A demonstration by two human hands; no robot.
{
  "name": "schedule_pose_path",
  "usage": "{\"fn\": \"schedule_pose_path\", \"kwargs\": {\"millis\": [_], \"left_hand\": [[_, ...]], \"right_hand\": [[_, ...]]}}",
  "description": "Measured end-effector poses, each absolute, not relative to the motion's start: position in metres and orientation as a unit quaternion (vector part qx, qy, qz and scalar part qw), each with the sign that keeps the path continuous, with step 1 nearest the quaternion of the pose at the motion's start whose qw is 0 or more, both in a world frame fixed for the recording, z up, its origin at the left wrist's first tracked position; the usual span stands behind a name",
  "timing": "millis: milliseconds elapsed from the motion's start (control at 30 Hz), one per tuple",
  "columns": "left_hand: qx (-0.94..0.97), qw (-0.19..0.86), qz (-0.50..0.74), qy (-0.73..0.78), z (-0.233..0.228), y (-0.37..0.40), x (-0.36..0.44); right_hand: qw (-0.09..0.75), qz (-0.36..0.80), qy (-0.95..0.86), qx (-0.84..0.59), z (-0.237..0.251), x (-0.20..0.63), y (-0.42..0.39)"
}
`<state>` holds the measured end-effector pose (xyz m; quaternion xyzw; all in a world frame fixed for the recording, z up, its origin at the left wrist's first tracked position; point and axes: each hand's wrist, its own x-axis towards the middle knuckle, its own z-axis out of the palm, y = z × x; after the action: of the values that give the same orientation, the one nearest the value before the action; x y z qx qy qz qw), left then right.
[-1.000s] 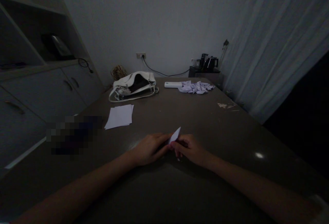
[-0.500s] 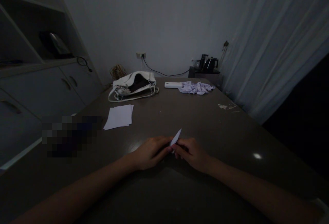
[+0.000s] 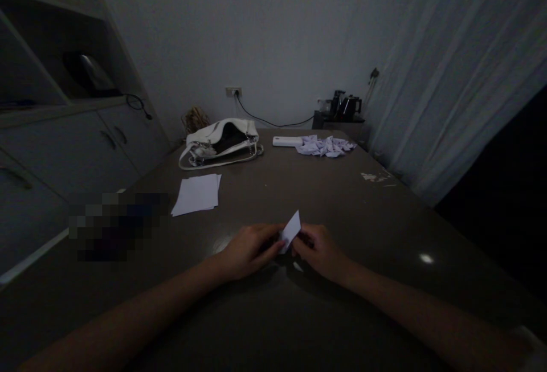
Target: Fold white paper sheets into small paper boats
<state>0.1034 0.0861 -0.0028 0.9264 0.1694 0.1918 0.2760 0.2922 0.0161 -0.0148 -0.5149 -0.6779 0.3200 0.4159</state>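
Observation:
A small folded piece of white paper (image 3: 291,231) is held up just above the dark table, tilted with its pointed end up. My left hand (image 3: 252,251) pinches its lower left side, the thumb across the near face. On the other side my right hand (image 3: 318,251) has its fingertips closed at the paper's right edge, partly behind it. A faint reflection of the paper shows on the glossy tabletop below. To the left of my hands lies a short stack of white paper sheets (image 3: 197,194).
A white handbag (image 3: 222,141) lies at the back left of the table (image 3: 376,315). Toward the back right, a white flat object (image 3: 287,141) touches a heap of folded white paper pieces (image 3: 327,146). Torn scraps (image 3: 376,177) lie near the right edge. A blurred patch covers something at left.
The folded paper has turned, so a wider face of it now shows. My right thumb has moved off its front and toward its right edge.

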Motion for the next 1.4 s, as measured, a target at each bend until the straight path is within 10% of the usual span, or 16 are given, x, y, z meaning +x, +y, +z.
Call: {"fn": "schedule_pose_path", "kwargs": {"millis": [767,1400], "left_hand": [[0.799,0.479,0.290,0.217,0.003,0.087,0.106],[0.868,0.384,0.291,0.119,0.003,0.090,0.103]], "right_hand": [[0.455,0.485,-0.607,-0.436,-0.027,0.299,0.026],[0.422,0.482,-0.623,-0.450,-0.020,0.299,0.022]]}}
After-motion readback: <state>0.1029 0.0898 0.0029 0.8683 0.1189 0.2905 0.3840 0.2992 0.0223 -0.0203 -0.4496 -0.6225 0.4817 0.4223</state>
